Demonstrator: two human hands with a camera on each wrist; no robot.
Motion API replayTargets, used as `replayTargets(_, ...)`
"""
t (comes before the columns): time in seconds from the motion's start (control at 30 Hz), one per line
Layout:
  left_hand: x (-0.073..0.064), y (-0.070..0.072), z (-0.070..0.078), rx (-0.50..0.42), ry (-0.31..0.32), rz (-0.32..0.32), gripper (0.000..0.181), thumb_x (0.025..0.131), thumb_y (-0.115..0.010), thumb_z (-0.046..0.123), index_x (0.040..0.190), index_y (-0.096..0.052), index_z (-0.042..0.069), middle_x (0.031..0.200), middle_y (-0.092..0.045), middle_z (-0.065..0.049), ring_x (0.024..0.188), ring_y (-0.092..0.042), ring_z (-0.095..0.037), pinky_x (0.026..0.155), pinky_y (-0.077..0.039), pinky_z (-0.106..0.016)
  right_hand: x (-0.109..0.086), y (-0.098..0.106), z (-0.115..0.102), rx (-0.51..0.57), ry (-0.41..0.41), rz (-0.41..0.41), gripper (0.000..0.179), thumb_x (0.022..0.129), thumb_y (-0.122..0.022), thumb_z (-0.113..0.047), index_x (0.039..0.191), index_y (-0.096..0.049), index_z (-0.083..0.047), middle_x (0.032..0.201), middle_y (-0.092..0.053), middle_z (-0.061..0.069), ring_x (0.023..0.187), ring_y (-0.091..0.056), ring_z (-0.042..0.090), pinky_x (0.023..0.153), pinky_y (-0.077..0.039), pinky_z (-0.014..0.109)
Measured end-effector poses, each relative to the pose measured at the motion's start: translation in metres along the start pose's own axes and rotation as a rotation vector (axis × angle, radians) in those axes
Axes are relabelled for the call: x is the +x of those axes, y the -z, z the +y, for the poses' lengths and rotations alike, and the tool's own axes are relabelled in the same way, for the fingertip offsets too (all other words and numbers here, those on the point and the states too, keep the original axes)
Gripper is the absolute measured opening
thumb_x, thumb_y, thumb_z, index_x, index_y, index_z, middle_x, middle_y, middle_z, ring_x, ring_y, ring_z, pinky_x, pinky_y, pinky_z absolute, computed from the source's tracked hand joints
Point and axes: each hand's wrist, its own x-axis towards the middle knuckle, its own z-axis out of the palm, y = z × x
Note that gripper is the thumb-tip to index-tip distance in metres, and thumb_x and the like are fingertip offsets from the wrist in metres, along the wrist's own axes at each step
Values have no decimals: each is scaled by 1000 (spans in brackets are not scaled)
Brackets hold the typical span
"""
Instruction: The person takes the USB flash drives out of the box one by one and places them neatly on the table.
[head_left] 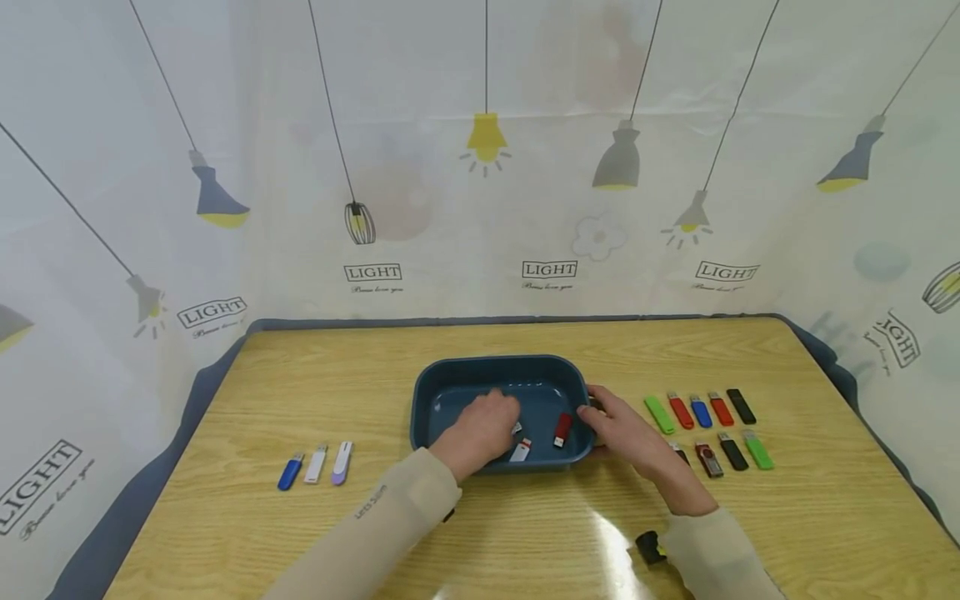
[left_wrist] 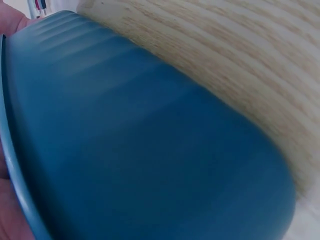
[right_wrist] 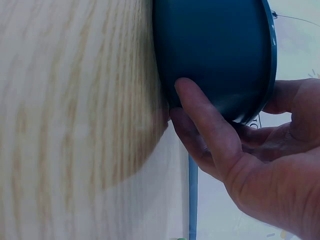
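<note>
A dark blue rectangular plastic box (head_left: 498, 363) stands on the wooden table. My left hand (head_left: 486, 423) reaches over its near wall and down inside, knuckles up; its fingertips are hidden, so I cannot tell what they hold. Beside that hand lie a white USB stick (head_left: 521, 451), a red USB stick (head_left: 562, 430) and a partly covered one. With my right hand (head_left: 621, 427) I grip the box's right end, thumb at the rim. In the right wrist view, fingers (right_wrist: 205, 117) lie along the box's outer wall (right_wrist: 215, 55).
Left of the box, a blue USB stick (head_left: 290, 472), a white one (head_left: 316, 464) and a white-and-purple one (head_left: 342, 463) lie in a row. On the right are two rows of several sticks, including a green one (head_left: 659, 414) and a black one (head_left: 741, 406). A printed curtain (head_left: 450, 275) surrounds the table.
</note>
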Motion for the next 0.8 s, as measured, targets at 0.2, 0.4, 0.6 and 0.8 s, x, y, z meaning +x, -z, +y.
replayTargets(0.2,1,-2,-2,-15,-12,11,9,98,-70,7,103,-76,4,97,-69,-14,87,-67,-25,73,-60,-39,0,0,1,0,8,0,54,112,-38,-13,158,-20,9,152,-33,39,114,-64,45,85,-61,52)
replayTargets(0.4,-1,-3,-5,-51,-20,32,10,98,-69,6,104,-76,4,96,-68,-12,85,-64,-22,73,-59,-38,1,-1,1,2,4,-1,54,112,-38,-13,158,-20,9,152,-33,39,114,-65,45,85,-62,51)
replayTargets(0.6,-10,5,-8,-105,-19,88,8,98,-70,7,103,-74,2,94,-66,-11,86,-63,-22,72,-58,-36,1,-1,0,3,3,3,54,112,-38,-13,158,-20,9,152,-33,39,114,-64,45,84,-62,51)
replayTargets(0.8,-20,16,-12,-178,-36,161,7,98,-69,7,100,-71,1,90,-64,-9,83,-61,-22,70,-56,-34,0,0,1,4,2,-1,55,112,-38,-14,159,-19,9,153,-32,39,114,-65,45,85,-62,52)
